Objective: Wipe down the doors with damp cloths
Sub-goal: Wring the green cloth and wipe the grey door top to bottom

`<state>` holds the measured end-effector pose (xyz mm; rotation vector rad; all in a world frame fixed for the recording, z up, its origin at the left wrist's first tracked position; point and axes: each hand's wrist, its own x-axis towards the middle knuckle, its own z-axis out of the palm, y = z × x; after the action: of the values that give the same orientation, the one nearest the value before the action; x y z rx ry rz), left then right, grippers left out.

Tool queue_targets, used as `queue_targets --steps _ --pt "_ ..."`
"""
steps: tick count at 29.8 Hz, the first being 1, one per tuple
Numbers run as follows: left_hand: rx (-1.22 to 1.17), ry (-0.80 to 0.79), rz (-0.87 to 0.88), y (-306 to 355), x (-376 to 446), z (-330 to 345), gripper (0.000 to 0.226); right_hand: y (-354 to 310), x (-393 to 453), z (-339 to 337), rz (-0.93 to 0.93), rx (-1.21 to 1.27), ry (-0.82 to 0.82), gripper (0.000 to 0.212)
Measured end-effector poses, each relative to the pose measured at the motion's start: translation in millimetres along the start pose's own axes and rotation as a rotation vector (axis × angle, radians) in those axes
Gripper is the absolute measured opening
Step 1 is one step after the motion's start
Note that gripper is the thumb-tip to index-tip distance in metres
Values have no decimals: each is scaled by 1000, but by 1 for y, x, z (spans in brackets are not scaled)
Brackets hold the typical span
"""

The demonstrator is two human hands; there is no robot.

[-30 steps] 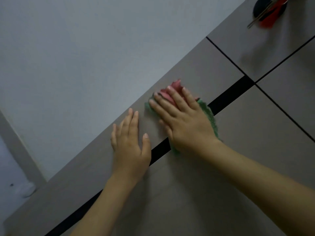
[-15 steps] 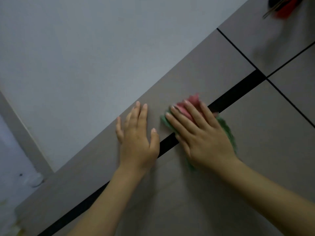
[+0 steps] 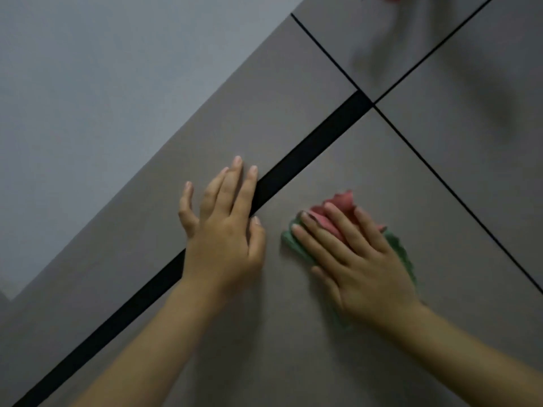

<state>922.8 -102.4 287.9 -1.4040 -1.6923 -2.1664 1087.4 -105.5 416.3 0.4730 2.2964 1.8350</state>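
A plain pale grey wall [image 3: 102, 83] fills the upper left, dimly and evenly lit. Beside it runs a brown-grey cabinet front, its panels [image 3: 293, 348] divided by thin dark seams [image 3: 323, 51] and one wider black gap [image 3: 308, 154]. A soft shadow [image 3: 499, 98] falls across the upper right panels.

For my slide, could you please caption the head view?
Right hand presses a pink-and-green cloth flat on a grey door; left hand braces across the black gap.

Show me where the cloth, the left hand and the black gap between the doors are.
cloth [image 3: 342, 201], head view, pink folded top.
left hand [image 3: 224, 245], head view, back of the hand.
black gap [image 3: 308, 148], head view, middle of the strip.
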Motion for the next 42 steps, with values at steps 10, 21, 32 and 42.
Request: queue_targets --steps 10,21,32,42 --pt "42 -35 -58 16 -5 10 71 34 13 -8 400 46 101 55" --pt "-20 -5 169 60 -26 27 59 60 -41 -7 592 17 190 53" --pt "35 -63 239 73 -44 40 62 51 -114 -3 529 7 148 49" --pt "28 -46 204 80 -47 40 65 -2 -168 6 168 58 14 43"
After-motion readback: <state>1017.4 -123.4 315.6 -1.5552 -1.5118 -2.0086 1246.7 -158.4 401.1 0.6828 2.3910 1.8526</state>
